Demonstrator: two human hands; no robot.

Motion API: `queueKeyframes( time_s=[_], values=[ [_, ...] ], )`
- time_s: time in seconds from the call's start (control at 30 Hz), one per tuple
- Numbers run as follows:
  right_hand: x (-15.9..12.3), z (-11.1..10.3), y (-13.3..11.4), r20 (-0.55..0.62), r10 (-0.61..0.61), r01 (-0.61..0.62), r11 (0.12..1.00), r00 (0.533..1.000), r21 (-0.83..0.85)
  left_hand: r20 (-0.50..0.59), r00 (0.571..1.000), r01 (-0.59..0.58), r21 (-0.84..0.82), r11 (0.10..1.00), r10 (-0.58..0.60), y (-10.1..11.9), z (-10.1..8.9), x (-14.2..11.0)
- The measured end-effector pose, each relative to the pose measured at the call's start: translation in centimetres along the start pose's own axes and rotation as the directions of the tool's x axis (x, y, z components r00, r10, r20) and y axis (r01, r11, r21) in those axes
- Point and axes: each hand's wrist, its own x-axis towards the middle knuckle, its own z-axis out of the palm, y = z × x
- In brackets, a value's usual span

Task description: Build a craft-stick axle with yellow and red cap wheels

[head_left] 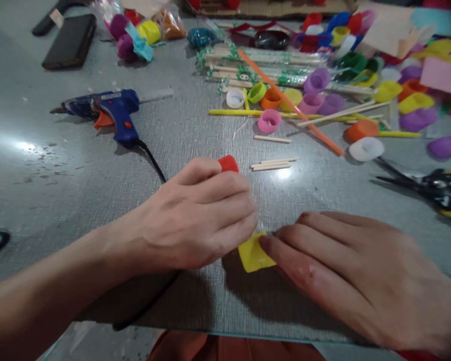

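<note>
My left hand (210,215) is closed, fingers curled, over the grey tabletop. A small red piece (229,163) sticks out at its far side by the index finger; the rest is hidden by the hand. To the right, my right hand (334,265) is closed with its fingertips on a small, flat yellow piece (253,253). One edge of the yellow piece reaches under the left hand's little-finger side. Whether both hands grip it cannot be seen. Beyond the hands lie several short thin wooden sticks (272,164).
A blue glue gun (116,113) lies at left, its black cable (152,158) running under my left arm. Yellow-handled pliers (436,188) lie at right. Colourful bottle caps (269,121), an orange stick (285,98) and wrapped wooden sticks (263,60) spread across the back. A dark wallet-like case (70,41) sits back left.
</note>
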Motion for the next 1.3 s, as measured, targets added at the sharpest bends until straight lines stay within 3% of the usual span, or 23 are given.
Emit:
queueKeyframes(
  time_s=[0.23, 0.4, 0.7, 0.97, 1.1, 1.3],
  values=[
    [-0.2, 0.3, 0.3, 0.055, 0.130, -0.134, 0.989, 0.990, 0.064, 0.106, 0.994, 0.030, -0.043, 0.999, -0.026, -0.3, -0.4, 0.3],
    [0.2, 0.9, -0.6, 0.001, 0.236, -0.236, 0.972, 0.972, 0.000, 0.053, 0.997, 0.062, -0.038, 0.997, -0.060, 0.2, -0.1, 0.3],
    [0.2, 0.8, -0.5, 0.001, 0.246, -0.246, 0.969, 0.969, -0.032, 0.055, 0.989, 0.137, 0.007, 0.991, -0.137, -0.3, -0.2, 0.1],
    [0.1, 1.0, -0.3, 0.008, 0.353, -0.353, 0.933, 0.936, 0.069, 0.177, 0.949, 0.289, -0.161, 0.944, -0.261, -0.4, -1.1, 0.3],
    [0.1, 1.1, -0.1, -0.005, 0.391, -0.387, 0.914, 0.921, 0.119, 0.217, 0.942, 0.301, -0.200, 0.932, -0.258, -0.6, -1.1, 0.1],
    [0.2, 1.3, 0.0, -0.029, 0.410, -0.399, 0.900, 0.912, 0.173, 0.176, 0.954, 0.273, -0.187, 0.944, -0.241, -0.6, -0.7, 0.1]
  ],
)
